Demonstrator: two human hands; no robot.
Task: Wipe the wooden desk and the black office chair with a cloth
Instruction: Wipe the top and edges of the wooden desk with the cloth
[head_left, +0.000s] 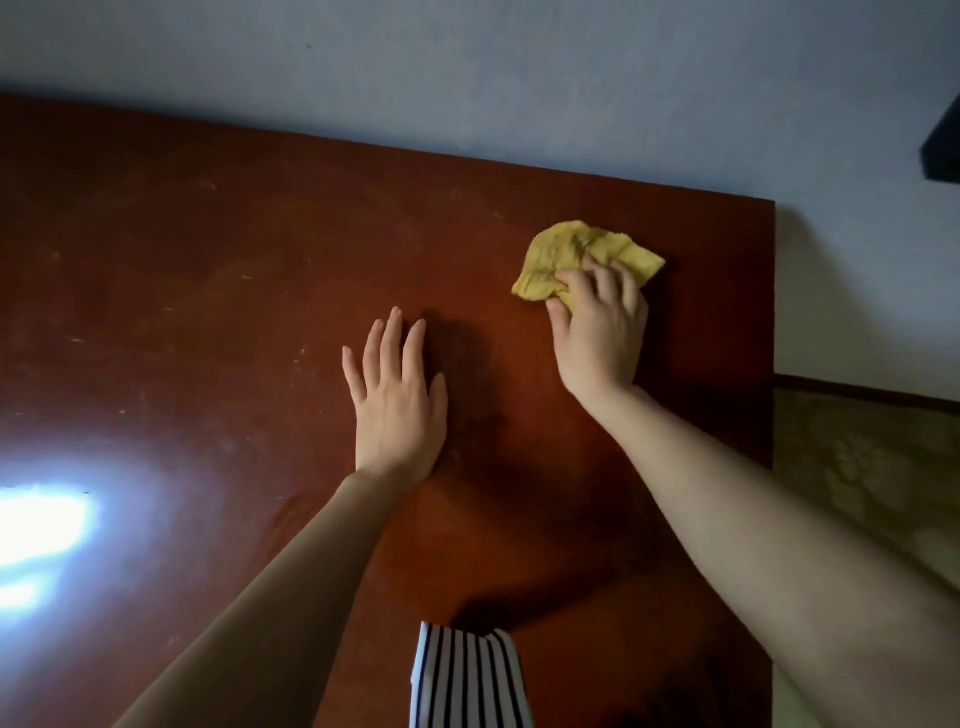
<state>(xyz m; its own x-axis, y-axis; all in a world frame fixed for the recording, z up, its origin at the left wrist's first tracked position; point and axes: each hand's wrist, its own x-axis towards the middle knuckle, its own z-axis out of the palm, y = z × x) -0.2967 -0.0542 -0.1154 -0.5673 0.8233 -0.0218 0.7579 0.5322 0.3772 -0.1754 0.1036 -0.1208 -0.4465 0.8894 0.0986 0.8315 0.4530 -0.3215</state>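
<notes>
A reddish-brown wooden desk (208, 260) fills most of the view, its top scuffed with pale marks. A crumpled yellow cloth (566, 254) lies on the desk near its far right corner. My right hand (602, 327) grips the near part of the cloth, fingers curled into it, and holds it against the wood. My left hand (397, 400) rests flat on the desk in the middle, fingers straight and slightly spread. No black office chair is in view.
A pale blue-grey wall (467, 78) runs behind the desk. The desk's right edge (774, 322) drops to a patterned floor (862, 467). A dark object (945, 150) juts in at the upper right. Bright glare (41, 525) sits on the desk's left.
</notes>
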